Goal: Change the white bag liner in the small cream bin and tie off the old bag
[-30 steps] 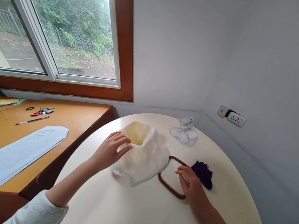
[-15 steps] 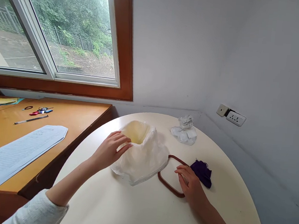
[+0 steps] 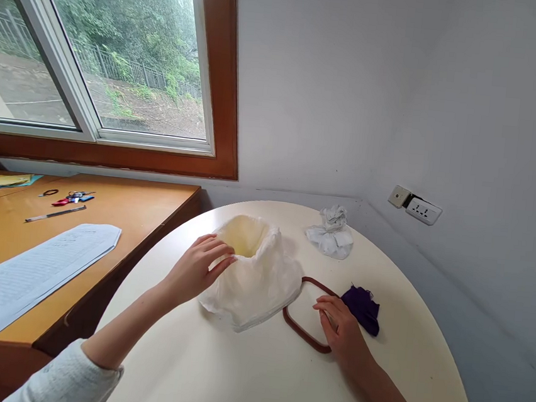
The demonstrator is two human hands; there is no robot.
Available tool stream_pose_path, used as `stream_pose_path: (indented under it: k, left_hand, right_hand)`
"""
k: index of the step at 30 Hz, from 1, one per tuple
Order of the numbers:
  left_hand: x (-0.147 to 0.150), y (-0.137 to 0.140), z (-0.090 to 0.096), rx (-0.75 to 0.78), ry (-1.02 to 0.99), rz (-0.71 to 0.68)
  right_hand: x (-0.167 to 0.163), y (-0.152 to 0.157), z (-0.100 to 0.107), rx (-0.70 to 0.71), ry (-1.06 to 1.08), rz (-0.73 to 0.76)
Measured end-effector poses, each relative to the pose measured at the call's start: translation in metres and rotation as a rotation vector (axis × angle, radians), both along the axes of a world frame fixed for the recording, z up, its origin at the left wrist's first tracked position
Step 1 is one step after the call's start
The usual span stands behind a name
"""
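Left of the left hand (image 3: pixel 201 265), a pen (image 3: pixel 55 214) and written sheets (image 3: pixel 47 274) on a desk (image 3: pixel 139 207); beyond that hand, a window (image 3: pixel 140 56); beyond the right hand (image 3: pixel 343 331), rightward, a wall socket (image 3: pixel 423 211)

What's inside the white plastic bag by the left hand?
In the white plastic bag, a pale yellow inner wall shows through the open mouth. The near rim, partly covered by the left hand, hides the bottom, so contents there can't be told.
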State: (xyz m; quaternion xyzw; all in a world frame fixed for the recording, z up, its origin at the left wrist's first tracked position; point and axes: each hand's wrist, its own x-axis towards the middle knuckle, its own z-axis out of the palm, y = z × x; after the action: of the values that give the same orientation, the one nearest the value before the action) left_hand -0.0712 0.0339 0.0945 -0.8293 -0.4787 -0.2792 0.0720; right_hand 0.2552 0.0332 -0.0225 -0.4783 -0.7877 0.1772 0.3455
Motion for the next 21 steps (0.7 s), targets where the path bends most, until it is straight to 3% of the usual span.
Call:
stream_pose_path:
  k: [8,15,21]
  left_hand:
    - [0.000,0.000,0.000,0.001,-0.003,0.003]
    - [-0.001,0.002,-0.001,0.012,0.002,0.034]
    - [-0.002,0.002,-0.002,0.012,-0.001,0.044]
  right_hand:
    - [0.000,-0.002,0.002,-0.030,0.016,0.001]
    - [-0.005,-0.011,0.012,-0.079,-0.106,0.211]
    - [-0.009,-0.014,0.011,-0.074,-0.150,0.214]
